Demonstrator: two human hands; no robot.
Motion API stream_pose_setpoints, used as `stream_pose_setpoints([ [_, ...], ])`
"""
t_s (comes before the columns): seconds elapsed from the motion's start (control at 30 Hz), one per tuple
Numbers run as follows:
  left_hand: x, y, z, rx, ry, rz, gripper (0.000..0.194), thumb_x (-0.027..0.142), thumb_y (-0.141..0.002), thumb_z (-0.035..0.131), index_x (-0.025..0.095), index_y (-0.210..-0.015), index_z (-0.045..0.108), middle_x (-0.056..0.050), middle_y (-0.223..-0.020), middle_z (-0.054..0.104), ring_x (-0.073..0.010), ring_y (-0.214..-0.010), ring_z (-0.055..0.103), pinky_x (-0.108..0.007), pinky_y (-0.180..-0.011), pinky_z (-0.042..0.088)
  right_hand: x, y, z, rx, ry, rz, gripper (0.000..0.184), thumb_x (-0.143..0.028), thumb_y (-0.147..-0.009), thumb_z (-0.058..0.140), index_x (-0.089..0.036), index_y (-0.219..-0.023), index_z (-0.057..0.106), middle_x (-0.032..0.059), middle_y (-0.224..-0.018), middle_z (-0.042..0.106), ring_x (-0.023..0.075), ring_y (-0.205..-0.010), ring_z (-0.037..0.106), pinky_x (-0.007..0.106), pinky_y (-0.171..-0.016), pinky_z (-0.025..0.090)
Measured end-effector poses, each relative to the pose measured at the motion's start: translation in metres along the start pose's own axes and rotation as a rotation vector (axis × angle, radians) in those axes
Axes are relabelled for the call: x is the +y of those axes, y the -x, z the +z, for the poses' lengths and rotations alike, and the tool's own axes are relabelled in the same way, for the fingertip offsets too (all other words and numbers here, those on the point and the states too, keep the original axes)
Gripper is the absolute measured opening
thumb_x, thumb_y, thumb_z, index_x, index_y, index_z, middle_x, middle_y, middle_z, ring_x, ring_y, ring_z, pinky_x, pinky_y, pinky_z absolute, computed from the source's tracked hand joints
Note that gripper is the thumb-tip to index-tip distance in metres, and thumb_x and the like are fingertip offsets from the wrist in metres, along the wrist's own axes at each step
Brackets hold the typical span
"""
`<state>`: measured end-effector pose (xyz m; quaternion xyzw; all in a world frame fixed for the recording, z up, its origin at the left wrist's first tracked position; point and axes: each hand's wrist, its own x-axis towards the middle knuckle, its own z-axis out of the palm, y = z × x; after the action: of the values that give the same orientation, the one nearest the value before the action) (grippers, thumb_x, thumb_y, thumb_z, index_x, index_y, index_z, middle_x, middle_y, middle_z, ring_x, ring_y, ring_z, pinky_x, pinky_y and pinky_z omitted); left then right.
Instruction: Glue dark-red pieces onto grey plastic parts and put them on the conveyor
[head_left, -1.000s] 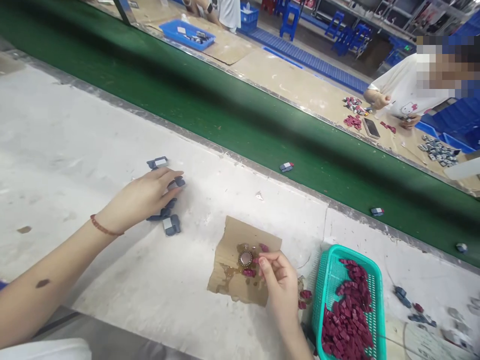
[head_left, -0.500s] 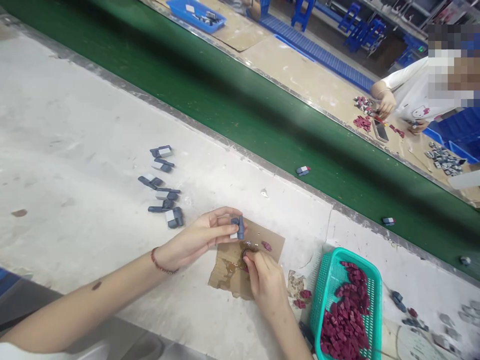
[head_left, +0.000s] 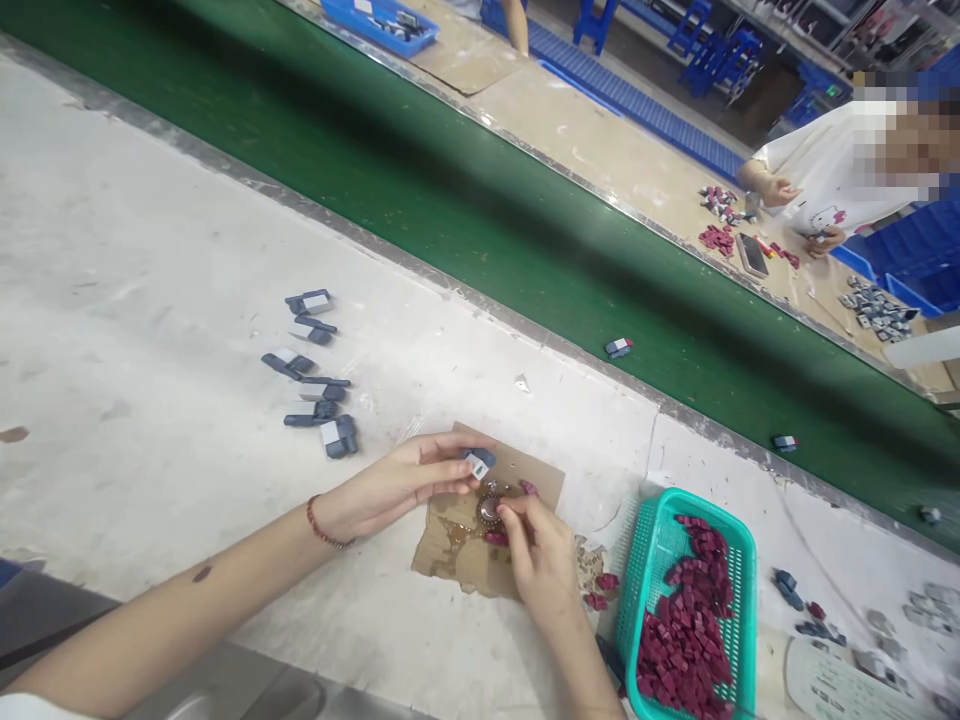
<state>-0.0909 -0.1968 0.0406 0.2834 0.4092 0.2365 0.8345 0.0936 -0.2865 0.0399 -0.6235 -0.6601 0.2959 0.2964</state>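
Note:
My left hand [head_left: 409, 480] pinches a small blue-grey and white plastic part [head_left: 478, 462] between thumb and fingers, above a piece of brown cardboard [head_left: 544, 485]. Just to the right, my right hand [head_left: 547, 560] has its thumb and forefinger pressed together at the edge of a round, cap-like dish [head_left: 490, 510]. What those fingertips hold, if anything, is too small to make out. Wet, shiny patches lie on the cardboard around the dish. Two maroon pieces, one by the dish [head_left: 495, 538] and one beyond it [head_left: 529, 488], partly show near my right fingers.
Several blue-grey and white parts [head_left: 339, 437] lie on the white table at left. A green basket [head_left: 750, 600] of maroon pieces stands at right. Beyond runs a green conveyor belt [head_left: 450, 220] carrying a few parts. Across it, a person in white [head_left: 806, 180] handles small pieces.
The part in my left hand has turned from upright to tilted, its white face showing. My right hand has shifted slightly right, uncovering the dish. The belt's parts have moved right.

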Motion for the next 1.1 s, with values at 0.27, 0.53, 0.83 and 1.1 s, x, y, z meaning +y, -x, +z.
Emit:
stream_pose_setpoints([
  [0.27, -0.009, -0.002, 0.002, -0.048, -0.287, 0.087, 0.04, 0.049, -0.075, 0.072, 0.015, -0.096, 0.069, -0.004, -0.07, 0.069, -0.0164, -0.062, 0.061, -0.028, -0.06, 0.049, 0.003, 0.001, -0.002, 0.06, -0.186, 0.182, 0.025, -0.032, -0.094, 0.048, -0.019, -0.08, 0.065, 0.0019, -0.069, 0.068, 0.0151, -0.06, 0.062, 0.024, -0.056, 0.047],
  [0.53, -0.019, 0.002, 0.005, -0.074, -0.689, 0.431, 0.028, 0.041, -0.093, 0.048, 0.02, -0.101, 0.065, -0.005, -0.079, 0.07, -0.0184, -0.068, 0.063, -0.027, -0.063, 0.049, -0.001, 0.0, -0.002, 0.263, -0.593, 0.349, 0.035, -0.053, -0.084, 0.063, -0.019, -0.078, 0.065, -0.0024, -0.053, 0.057, 0.0119, -0.046, 0.051, 0.022, -0.043, 0.042],
  [0.83, -0.028, 0.003, 0.001, -0.148, -0.846, 0.553, 0.023, 0.029, -0.094, 0.047, 0.022, -0.107, 0.065, -0.007, -0.098, 0.073, -0.0208, -0.084, 0.067, -0.028, -0.08, 0.051, -0.017, -0.005, 0.008, 0.279, -0.765, 0.35, 0.038, -0.055, -0.082, 0.066, -0.018, -0.078, 0.066, -0.0025, -0.053, 0.056, 0.0102, -0.046, 0.05, 0.021, -0.045, 0.043],
  [1.1, -0.028, 0.002, 0.002, -0.177, -0.884, 0.529, 0.026, 0.034, -0.095, 0.044, 0.021, -0.106, 0.064, -0.008, -0.098, 0.073, -0.0201, -0.083, 0.067, -0.027, -0.078, 0.051, -0.013, -0.005, 0.012, 0.229, -0.777, 0.329, 0.036, -0.052, -0.085, 0.064, -0.018, -0.077, 0.066, -0.0031, -0.055, 0.054, 0.0099, -0.049, 0.048, 0.022, -0.049, 0.043],
])
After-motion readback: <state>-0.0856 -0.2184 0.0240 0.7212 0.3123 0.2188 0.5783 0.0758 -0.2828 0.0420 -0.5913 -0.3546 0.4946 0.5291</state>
